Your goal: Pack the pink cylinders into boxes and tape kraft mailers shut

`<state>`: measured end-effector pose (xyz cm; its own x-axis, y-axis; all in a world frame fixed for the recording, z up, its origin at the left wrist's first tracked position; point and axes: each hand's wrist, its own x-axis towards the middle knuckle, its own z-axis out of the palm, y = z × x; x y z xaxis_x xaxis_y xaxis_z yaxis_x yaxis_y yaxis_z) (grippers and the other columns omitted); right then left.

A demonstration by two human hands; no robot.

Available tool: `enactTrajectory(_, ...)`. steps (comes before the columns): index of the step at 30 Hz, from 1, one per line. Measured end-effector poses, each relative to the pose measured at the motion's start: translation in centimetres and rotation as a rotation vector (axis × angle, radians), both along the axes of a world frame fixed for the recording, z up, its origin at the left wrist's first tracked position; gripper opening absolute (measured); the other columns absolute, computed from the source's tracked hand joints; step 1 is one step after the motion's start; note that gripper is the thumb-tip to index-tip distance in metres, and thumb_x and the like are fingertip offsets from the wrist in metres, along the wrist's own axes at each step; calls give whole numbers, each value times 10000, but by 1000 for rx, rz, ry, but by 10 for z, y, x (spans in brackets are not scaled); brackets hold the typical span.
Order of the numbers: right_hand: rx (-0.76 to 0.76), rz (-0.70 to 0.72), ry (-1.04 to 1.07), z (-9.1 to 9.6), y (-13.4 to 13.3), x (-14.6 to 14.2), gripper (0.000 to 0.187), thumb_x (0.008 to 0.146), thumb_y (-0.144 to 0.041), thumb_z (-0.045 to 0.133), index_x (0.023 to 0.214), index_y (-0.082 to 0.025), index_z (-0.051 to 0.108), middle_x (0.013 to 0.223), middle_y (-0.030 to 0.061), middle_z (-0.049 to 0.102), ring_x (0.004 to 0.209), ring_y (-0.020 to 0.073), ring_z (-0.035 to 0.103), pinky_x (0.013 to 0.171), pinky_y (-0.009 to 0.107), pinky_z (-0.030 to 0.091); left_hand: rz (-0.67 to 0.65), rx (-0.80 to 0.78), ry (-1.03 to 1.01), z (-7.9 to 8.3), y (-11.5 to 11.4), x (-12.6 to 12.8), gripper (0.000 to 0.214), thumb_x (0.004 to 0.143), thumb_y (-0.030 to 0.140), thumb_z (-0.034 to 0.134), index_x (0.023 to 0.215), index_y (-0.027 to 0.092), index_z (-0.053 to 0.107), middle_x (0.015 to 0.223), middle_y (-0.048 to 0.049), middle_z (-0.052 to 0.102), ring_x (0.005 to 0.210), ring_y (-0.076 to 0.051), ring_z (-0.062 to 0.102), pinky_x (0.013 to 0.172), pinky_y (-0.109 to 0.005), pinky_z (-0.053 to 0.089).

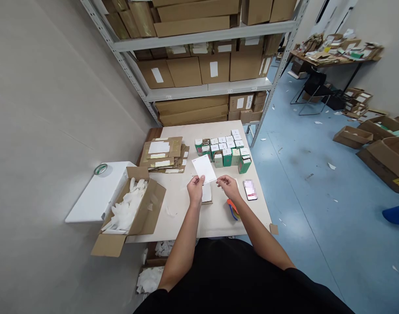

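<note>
My left hand is closed on the lower edge of a white sheet of paper, thumb on top. The sheet is held tilted above the table, with small reddish print near its top corner. My right hand is pinched by the sheet's lower right corner; what its fingertips hold is too small to make out. Under the sheet lies a small cardboard box with a white top, partly hidden by my left hand. An orange and blue tape dispenser sits below my right wrist.
Several small green and white boxes stand in rows behind the sheet. Flattened cardboard is stacked at the back left. A phone lies at right. An open carton of white packing material stands left. Shelving rises behind the table.
</note>
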<state>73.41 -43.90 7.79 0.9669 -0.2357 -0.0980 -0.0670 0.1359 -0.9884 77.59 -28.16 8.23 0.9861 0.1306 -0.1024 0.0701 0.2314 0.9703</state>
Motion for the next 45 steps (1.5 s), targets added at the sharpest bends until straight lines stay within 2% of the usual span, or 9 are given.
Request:
enactTrajectory(7,42,10,-18,2,2,2,180,756,-393,691,799,-218,691,792,29,738,711,178,664,671,305,516,-3,7,-5,1,-4,-1,424,700,523,867,875,160,735,823,-40,743,773,-177,670,740,-295,514)
enactTrajectory(32,41,18,-19,10,-10,-6,188,772,-406,701,806,-221,709,840,56,775,760,203,694,692,325,537,-2,35,-13,1,-11,-7,414,717,530,855,876,168,730,832,-36,734,776,-168,658,740,-283,509)
enactTrajectory(38,35,31,-29,9,-10,-6,239,774,-461,721,785,-225,684,813,53,766,766,209,691,672,321,541,-11,44,-10,-1,-12,-8,415,727,540,842,886,173,734,869,-47,743,814,-182,669,750,-289,517)
enactTrajectory(41,39,47,-42,10,-10,-7,261,788,-483,723,789,-225,677,814,50,757,770,203,685,696,326,544,-33,76,17,-2,-12,-7,452,746,539,829,989,168,741,947,-76,749,855,-196,677,775,-305,525)
enactTrajectory(45,52,63,-62,11,-9,-8,294,809,-518,722,815,-229,668,813,38,736,787,200,682,728,330,544,63,276,-64,4,-11,-10,683,666,377,920,1292,242,682,1263,-116,694,1069,-231,665,865,-324,521)
